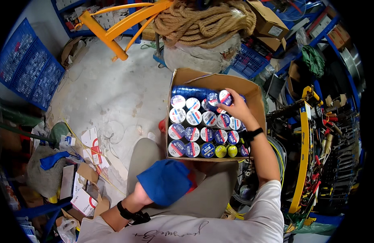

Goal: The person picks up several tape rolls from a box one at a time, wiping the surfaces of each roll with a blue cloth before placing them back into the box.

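In front of my knees stands an open cardboard box (pixel 249 86) packed with rolls of electrical tape (pixel 193 118). Their round ends show white, blue and pink labels, and two in the front row have yellow-green ends (pixel 220 151). My right hand (pixel 239 107) reaches over the box's right half, its fingers around one tape roll (pixel 225 96) at the back. Along the rear wall lies a row of dark blue rolls (pixel 191 91) on their sides. My left hand (pixel 141 194) is over my lap, holding a blue cloth (pixel 165 182) that hides its fingers.
Behind the box, coiled rope (pixel 205 22) rests on a pale wrapped bundle (pixel 202 56). A yellow metal frame (pixel 114 30) juts in at the top. Tools (pixel 342 164) hang at right. Blue mesh crates (pixel 30 65) stand left, above opened cartons (pixel 83 202) and a grey rag (pixel 45 171).
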`<state>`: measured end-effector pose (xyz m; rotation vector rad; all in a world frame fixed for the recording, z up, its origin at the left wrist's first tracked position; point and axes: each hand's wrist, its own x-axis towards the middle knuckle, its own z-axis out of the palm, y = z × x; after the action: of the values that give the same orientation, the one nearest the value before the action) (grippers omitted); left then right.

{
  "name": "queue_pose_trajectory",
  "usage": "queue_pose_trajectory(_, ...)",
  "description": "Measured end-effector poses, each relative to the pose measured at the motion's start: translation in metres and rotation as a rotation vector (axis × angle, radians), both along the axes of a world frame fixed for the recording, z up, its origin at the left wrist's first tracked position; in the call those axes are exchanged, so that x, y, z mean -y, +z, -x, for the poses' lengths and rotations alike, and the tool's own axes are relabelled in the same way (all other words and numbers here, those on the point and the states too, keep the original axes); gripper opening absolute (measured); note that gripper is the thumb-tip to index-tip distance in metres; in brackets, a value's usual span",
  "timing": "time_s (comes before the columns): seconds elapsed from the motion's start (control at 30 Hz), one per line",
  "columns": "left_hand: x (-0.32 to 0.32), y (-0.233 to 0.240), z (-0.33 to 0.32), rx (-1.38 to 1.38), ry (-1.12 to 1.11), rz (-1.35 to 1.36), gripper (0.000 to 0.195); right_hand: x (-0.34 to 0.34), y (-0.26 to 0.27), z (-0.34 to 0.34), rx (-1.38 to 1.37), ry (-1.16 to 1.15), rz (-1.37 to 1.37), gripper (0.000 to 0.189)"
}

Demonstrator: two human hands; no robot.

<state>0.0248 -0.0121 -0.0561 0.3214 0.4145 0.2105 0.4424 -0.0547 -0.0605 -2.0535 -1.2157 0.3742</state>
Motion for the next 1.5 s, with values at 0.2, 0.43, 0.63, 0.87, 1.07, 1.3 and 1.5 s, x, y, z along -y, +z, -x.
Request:
queue_pose_trajectory(0.2, 0.007, 0.004, -0.007, 0.088, -0.005, -0.026, 0.062, 0.1, 0.08, 0.082, 0.107, 0.002, -0.102, 0.068)
queue_pose_trajectory(0.43, 0.05, 0.032, -0.051, 0.145, -0.212, -0.244, 0.055, 0.165, 0.103, 0.251, -0.016, 0.082, -0.186, 0.074)
queue_pose_trajectory(0.63, 0.078, 0.001, -0.051, 0.11, -0.289, -0.153, 0.056, 0.168, 0.065, 0.272, 0.027, -0.156, -0.22, 0.07)
queue_pose_trajectory(0.87, 0.077, 0.023, -0.045, 0.098, -0.322, -0.047, 0.048, 0.181, 0.053, 0.293, 0.219, 0.001, -0.176, 0.069)
queue_pose_trajectory(1.07, 0.082, 0.047, -0.033, 0.133, -0.28, -0.155, 0.051, 0.192, 0.071, 0.289, 0.199, -0.266, -0.226, 0.071)
queue_pose_trajectory(1.3, 0.078, 0.039, -0.028, 0.238, -0.272, -0.156, 0.052, 0.187, 0.084, 0.282, 0.227, -0.068, -0.261, 0.067)
queue_pose_trajectory(1.5, 0.067, 0.031, -0.041, 0.238, -0.3, -0.125, 0.046, 0.171, 0.062, 0.286, 0.336, 0.142, -0.288, 0.069)
